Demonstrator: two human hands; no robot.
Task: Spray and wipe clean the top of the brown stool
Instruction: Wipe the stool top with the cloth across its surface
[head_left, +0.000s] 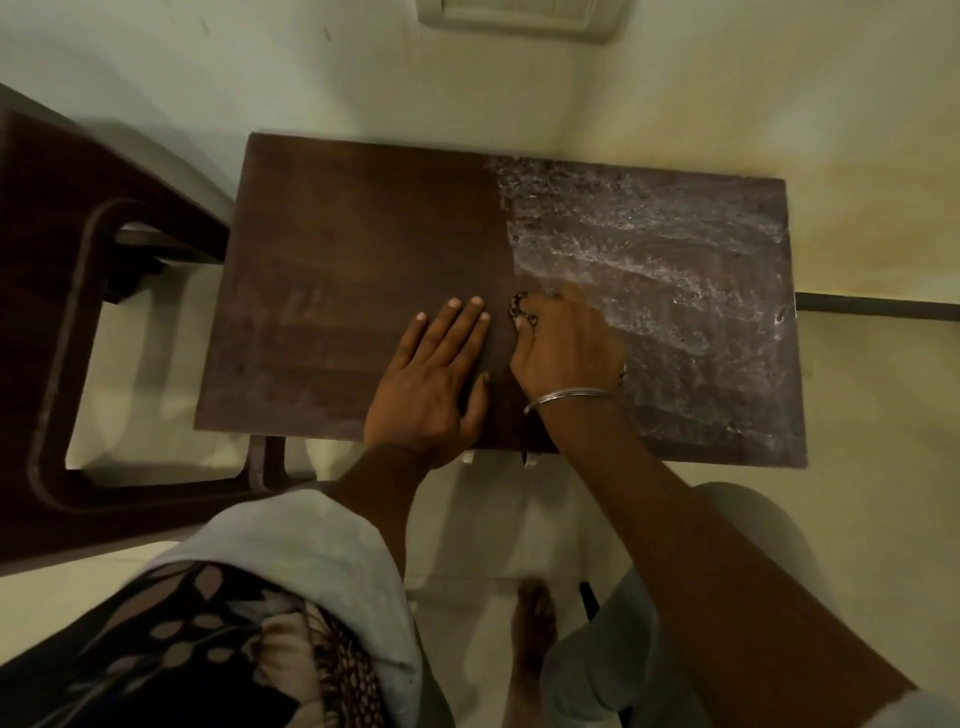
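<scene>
Clothing with a leaf print (208, 623) fills the view at 7 o'clock, with one bare foot (532, 623) on the pale floor (883, 441) at 6 o'clock. Past them the brown stool (337, 234) stands at the centre. Of the hands, the left hand (431, 379) lies flat on the top's near edge, fingers straight and released. Just beside it at 3 o'clock, the right hand (566, 348), blurred and wearing a bangle (566, 397), curls round a patterned cloth (522, 312) that peeks out by the thumb. White foamy streaks (649, 249) cover the top's half toward 3 o'clock; the half toward 9 o'clock is bare wood. Dark wooden furniture (78, 312) stands at 9 o'clock, and a switch plate (519, 15) sits on the wall (260, 62) at 12 o'clock.
</scene>
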